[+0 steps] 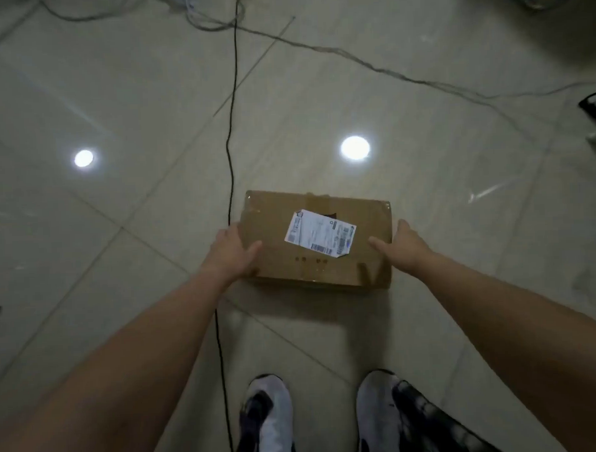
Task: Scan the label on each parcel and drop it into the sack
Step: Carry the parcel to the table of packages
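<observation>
Nearest the camera, two grey-and-black shoes (268,419) stand on the tiled floor (137,214). Both bare forearms reach forward. Left hand (235,253) grips the left end of the cardboard parcel (325,269), thumb on the top face. Right hand (403,245) grips the right end likewise; the fingers of both are hidden behind the box sides. Parcel sits in front of the feet; cannot tell whether it is lifted or resting on the floor. White shipping label (320,238) faces up, slightly skewed. Black cable (231,143) runs past the left hand. Beyond: two lamp reflections (355,147), then grey cables (385,69).
</observation>
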A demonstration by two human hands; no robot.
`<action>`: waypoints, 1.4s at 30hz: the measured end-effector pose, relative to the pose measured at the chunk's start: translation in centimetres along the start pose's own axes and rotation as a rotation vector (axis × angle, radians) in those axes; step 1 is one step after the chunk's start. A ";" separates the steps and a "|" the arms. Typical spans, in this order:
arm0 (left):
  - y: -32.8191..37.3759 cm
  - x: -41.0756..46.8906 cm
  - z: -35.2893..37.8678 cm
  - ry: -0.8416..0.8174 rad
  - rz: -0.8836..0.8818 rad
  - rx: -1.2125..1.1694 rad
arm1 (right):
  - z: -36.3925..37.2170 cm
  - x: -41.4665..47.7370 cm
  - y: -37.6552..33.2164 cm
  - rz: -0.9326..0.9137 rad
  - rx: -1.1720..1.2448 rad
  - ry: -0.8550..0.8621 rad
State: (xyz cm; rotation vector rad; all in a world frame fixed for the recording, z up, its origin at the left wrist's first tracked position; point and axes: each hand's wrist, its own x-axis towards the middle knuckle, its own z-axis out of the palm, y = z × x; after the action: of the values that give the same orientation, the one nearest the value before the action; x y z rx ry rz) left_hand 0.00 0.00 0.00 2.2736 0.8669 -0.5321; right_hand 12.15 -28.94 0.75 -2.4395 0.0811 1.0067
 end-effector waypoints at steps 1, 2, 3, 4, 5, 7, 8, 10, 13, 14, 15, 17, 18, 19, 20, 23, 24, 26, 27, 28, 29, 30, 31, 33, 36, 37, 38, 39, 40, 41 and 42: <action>-1.1 1.0 1.0 0.021 0.000 -0.046 | 0.7 0.4 0.6 0.017 0.041 -0.003; -1.7 1.4 1.7 0.043 -0.007 -0.083 | 1.3 0.9 1.2 0.038 0.069 -0.017; -2.4 1.9 2.3 0.047 -0.029 -0.132 | 1.7 1.4 1.7 0.052 0.105 -0.038; -2.8 2.0 2.6 0.036 -0.059 -0.177 | 2.1 1.9 2.1 0.074 0.151 -0.068; -3.0 2.2 3.2 0.022 -0.069 -0.231 | 2.6 2.2 2.4 0.090 0.215 -0.092; -3.3 2.2 4.1 0.022 -0.095 -0.306 | 3.5 2.5 2.7 0.093 0.321 -0.079; -3.1 2.0 4.2 0.036 -0.109 -0.352 | 3.9 2.9 2.8 0.073 0.330 -0.040; -3.5 2.6 4.2 0.042 -0.133 -0.462 | 4.5 3.3 2.6 0.039 0.346 0.015; -3.0 3.6 3.1 0.066 -0.117 -0.523 | 4.2 3.7 1.4 0.001 0.415 0.060; -2.5 3.8 2.5 0.093 -0.094 -0.524 | 3.8 3.9 0.8 -0.017 0.417 0.100; -1.7 4.0 1.9 0.124 -0.075 -0.531 | 3.1 3.9 -0.1 -0.039 0.413 0.156; 0.0 4.0 0.4 0.175 -0.047 -0.559 | 1.4 3.5 -1.9 -0.071 0.416 0.271; 0.8 3.9 -0.4 0.192 -0.043 -0.577 | 0.6 3.2 -2.9 -0.084 0.423 0.312; 1.6 3.5 -1.3 0.213 -0.040 -0.586 | -0.3 2.6 -3.9 -0.092 0.427 0.342; 2.2 3.0 -2.2 0.231 -0.039 -0.594 | -1.1 2.0 -4.7 -0.100 0.430 0.366; 3.7 0.8 -5.7 0.275 -0.040 -0.593 | -3.4 -1.2 -7.0 -0.120 0.432 0.387; 4.2 -0.2 -7.0 0.278 -0.043 -0.587 | -4.1 -2.5 -7.7 -0.127 0.434 0.389; 5.2 -2.8 -9.6 0.276 -0.054 -0.575 | -6.0 -5.6 -9.5 -0.138 0.425 0.390; 5.9 -4.3 -11.1 0.272 -0.059 -0.574 | -7.0 -7.3 -10.4 -0.141 0.421 0.391; 6.5 -5.9 -12.6 0.267 -0.066 -0.579 | -8.3 -9.1 -11.4 -0.141 0.416 0.392; 7.3 -7.6 -14.1 0.266 -0.070 -0.582 | -9.5 -11.0 -12.4 -0.139 0.406 0.389; 8.1 -9.4 -15.9 0.265 -0.075 -0.584 | -10.9 -13.0 -13.5 -0.137 0.396 0.384; 9.1 -11.2 -17.8 0.262 -0.079 -0.581 | -12.4 -15.0 -14.6 -0.136 0.387 0.381; 11.2 -14.6 -21.8 0.261 -0.083 -0.578 | -15.5 -19.1 -17.1 -0.137 0.379 0.381; 14.5 -20.0 -28.1 0.271 -0.082 -0.600 | -20.6 -25.5 -20.9 -0.148 0.373 0.390; 15.5 -21.9 -30.1 0.273 -0.088 -0.612 | -22.2 -27.8 -22.1 -0.150 0.366 0.393; 16.4 -23.9 -32.0 0.273 -0.098 -0.624 | -23.8 -30.0 -23.2 -0.151 0.356 0.392; 17.1 -25.9 -33.7 0.272 -0.107 -0.630 | -25.2 -32.3 -24.1 -0.153 0.345 0.387; 17.8 -27.8 -35.2 0.270 -0.111 -0.632 | -26.5 -34.3 -24.9 -0.155 0.336 0.384; 18.4 -29.6 -36.6 0.268 -0.111 -0.630 | -27.7 -36.3 -25.6 -0.155 0.327 0.382; 19.0 -31.2 -38.0 0.268 -0.111 -0.630 | -28.8 -38.1 -26.2 -0.155 0.320 0.378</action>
State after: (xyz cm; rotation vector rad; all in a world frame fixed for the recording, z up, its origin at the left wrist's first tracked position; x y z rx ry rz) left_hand -3.31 1.36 52.61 1.7396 1.1096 0.0186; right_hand 9.32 -24.38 54.94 -2.2656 0.1635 0.4187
